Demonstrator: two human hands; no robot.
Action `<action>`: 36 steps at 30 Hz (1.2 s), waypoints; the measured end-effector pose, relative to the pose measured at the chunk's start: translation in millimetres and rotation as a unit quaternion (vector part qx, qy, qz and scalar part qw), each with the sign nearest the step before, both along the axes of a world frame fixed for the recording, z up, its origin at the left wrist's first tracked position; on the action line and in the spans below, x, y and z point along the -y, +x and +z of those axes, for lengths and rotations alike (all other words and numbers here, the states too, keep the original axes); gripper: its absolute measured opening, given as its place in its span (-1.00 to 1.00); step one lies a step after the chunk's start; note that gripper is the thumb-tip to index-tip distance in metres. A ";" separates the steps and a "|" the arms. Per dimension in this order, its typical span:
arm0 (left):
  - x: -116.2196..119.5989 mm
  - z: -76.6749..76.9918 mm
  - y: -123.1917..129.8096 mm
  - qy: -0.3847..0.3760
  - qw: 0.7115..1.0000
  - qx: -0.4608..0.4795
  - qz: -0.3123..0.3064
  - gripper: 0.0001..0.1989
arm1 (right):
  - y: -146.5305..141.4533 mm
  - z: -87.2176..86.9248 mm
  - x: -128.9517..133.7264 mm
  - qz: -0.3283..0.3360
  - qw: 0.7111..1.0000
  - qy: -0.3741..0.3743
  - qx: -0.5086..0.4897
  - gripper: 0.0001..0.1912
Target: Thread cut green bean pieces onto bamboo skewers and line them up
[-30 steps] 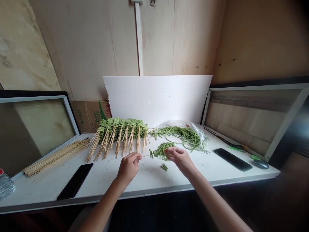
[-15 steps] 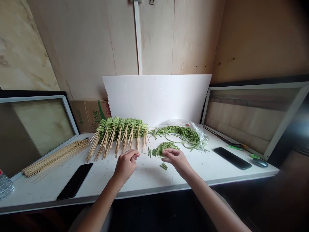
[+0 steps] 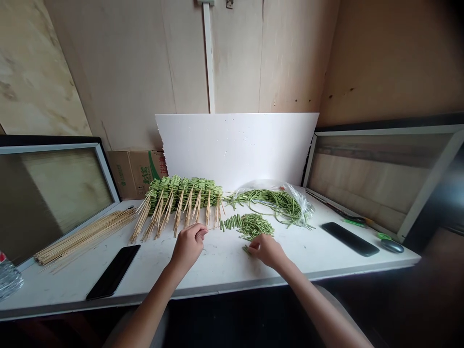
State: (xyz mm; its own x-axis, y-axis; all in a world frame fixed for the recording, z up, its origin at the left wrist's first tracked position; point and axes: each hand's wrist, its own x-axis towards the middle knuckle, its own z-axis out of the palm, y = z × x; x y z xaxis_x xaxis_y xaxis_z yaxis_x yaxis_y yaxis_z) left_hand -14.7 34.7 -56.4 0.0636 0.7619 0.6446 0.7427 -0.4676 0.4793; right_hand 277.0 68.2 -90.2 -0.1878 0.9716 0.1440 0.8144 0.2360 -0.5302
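Observation:
My left hand (image 3: pixel 189 245) is closed on the bare end of a thin wooden skewer. Green bean pieces (image 3: pixel 231 222) are threaded side by side along the skewer's right part. Low over the white table, my right hand (image 3: pixel 266 249) has its fingers pinched at a few loose bean pieces (image 3: pixel 247 249); its fingertips are partly hidden. Just behind it lies a pile of cut beans (image 3: pixel 256 225). Finished bean skewers (image 3: pixel 184 191) are stacked at the back, their sticks pointing toward me.
Bare skewers (image 3: pixel 87 235) and a black phone (image 3: pixel 113 271) lie left. Long beans in a plastic bag (image 3: pixel 279 200) are at back right. Another phone (image 3: pixel 350 239), a mouse (image 3: pixel 392 246) and a window frame (image 3: pixel 384 179) are right. A bottle (image 3: pixel 9 276) stands far left.
My right hand has let go of the threaded beans and moved down to the loose pieces on the table. My left hand still holds the skewer, nearly unmoved.

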 end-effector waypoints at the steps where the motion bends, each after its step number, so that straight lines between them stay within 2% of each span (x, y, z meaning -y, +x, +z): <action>1: 0.0 0.0 0.4 -0.002 1.000 0.000 -0.001 -0.78 | -1.6 -0.6 0.7 0.001 1.000 -0.005 0.005 -0.87; 7: 1.0 1.0 2.8 -0.015 1.000 0.018 -0.003 -0.77 | 1.3 -0.4 -4.1 0.006 1.000 -0.007 -0.016 -0.89; 9: 1.2 0.8 3.6 -0.020 0.999 0.027 -0.006 -0.76 | 6.5 2.8 -8.1 0.017 0.998 -0.004 -0.066 -0.82; 11: 1.1 0.0 4.2 -0.020 0.999 0.033 -0.010 -0.76 | 12.5 9.1 -10.8 0.035 0.986 -0.011 -0.162 -0.74; 15: 0.3 -2.3 4.9 -0.017 0.999 0.031 -0.015 -0.76 | 21.1 26.0 -9.4 0.059 0.933 -0.063 -0.351 -0.60; 18: 0.9 -3.1 6.2 -0.013 0.999 0.027 -0.024 -0.76 | 20.6 35.1 -5.2 0.072 0.875 -0.107 -0.466 -0.59; 21: 2.7 -2.9 9.0 -0.012 0.999 0.028 -0.032 -0.76 | 15.7 38.4 -2.3 0.080 0.820 -0.133 -0.551 -0.62; 23: 4.0 -2.7 11.2 -0.014 0.999 0.027 -0.034 -0.76 | 12.0 38.8 -1.1 0.082 0.799 -0.138 -0.579 -0.64; 30: 5.3 -4.5 14.6 -0.018 0.999 0.019 -0.033 -0.75 | 4.1 38.5 2.9 0.075 0.777 -0.135 -0.610 -0.65; 36: 4.3 -6.6 14.9 -0.017 0.999 0.022 -0.038 -0.76 | 3.0 36.4 2.0 0.066 0.785 -0.139 -0.600 -0.68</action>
